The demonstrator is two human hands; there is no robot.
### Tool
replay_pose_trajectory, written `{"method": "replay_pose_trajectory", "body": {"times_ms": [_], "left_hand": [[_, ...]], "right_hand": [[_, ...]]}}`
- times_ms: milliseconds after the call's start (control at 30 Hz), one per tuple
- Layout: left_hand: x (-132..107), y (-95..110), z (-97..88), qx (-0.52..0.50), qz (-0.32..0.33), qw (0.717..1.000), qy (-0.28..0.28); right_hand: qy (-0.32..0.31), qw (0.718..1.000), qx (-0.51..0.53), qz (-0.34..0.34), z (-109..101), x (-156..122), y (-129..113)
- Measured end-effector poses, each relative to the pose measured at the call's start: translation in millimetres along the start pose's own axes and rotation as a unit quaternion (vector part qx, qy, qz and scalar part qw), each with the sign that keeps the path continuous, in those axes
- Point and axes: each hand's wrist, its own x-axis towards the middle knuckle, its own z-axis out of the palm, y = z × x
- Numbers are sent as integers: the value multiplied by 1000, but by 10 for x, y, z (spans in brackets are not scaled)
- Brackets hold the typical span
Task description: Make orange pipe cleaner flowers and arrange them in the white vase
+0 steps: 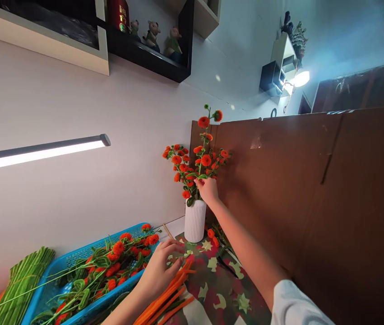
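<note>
A white ribbed vase [194, 221] stands on the patterned cloth with several orange pompom-like flowers [206, 160] in it. My right hand [208, 190] reaches to just above the vase's rim, its fingers pinched on a green flower stem by a leaf; the exact grip is partly hidden. My left hand [163, 266] hovers over the table's near part with fingers apart and nothing in them. Below it lie loose orange fuzzy strips [171, 295], like pipe cleaners. Beside it, a blue plastic basket [63, 258] holds more orange flowers on green stems.
A bundle of green fuzzy stems [25, 284] lies left of the basket. A tall cardboard panel [273, 180] bounds the right side. Dark scissors-like handles [227, 267] and loose flowers [213, 237] lie right of the vase. A camouflage cloth [222, 289] covers the table.
</note>
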Motion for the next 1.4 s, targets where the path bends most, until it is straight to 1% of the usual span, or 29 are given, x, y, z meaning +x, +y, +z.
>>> {"method": "replay_pose_trajectory", "body": {"times_ms": [133,267,333,367,433,500,533,600,667,733,800,867,933,1000,1067,1133,1200,1300,1367,1400], "left_hand": [[86,-8,2,15,16,1000,17],[153,-20,-28,32,29,998,44],[230,-13,-71,46,44,995,82],[296,4,-108,56,55,990,114],[498,79,-211,78,87,973,197],[785,211,-332,102,135,948,268],[947,291,-386,109,153,939,287],[1270,453,-460,120,178,930,298],[1547,580,-479,142,165,924,315],[1752,648,-463,181,141,918,323],[1883,659,-440,218,134,914,315],[1951,636,-419,253,132,911,297],[1971,608,-392,290,127,907,278],[1961,589,-347,325,128,902,254],[1951,584,-290,348,143,897,231],[1963,592,-238,354,157,895,222],[2005,608,-205,352,144,895,234],[2069,640,-177,339,93,896,271],[2060,656,-140,321,80,903,275],[2032,658,-110,307,88,909,267]], "right_hand": [[-47,998,-17,49,210,-96,-3],[-76,995,-25,62,304,-181,10],[-83,994,-35,66,319,-214,21],[-87,993,-41,70,323,-225,24],[-93,991,-53,79,326,-236,27],[-93,990,-64,88,331,-232,27],[-92,989,-66,91,334,-228,26],[-93,989,-62,94,341,-221,26],[-98,990,-41,93,338,-234,34],[-95,991,1,90,321,-284,58],[-66,993,57,79,290,-370,107],[-14,991,115,62,250,-471,184],[37,985,164,49,212,-562,283],[66,977,197,46,189,-632,387],[77,971,220,49,182,-682,475],[77,966,241,52,183,-720,529],[72,962,257,56,178,-753,548],[74,958,272,58,147,-790,533],[79,955,280,56,127,-802,518],[80,954,284,51,121,-803,512]]}}
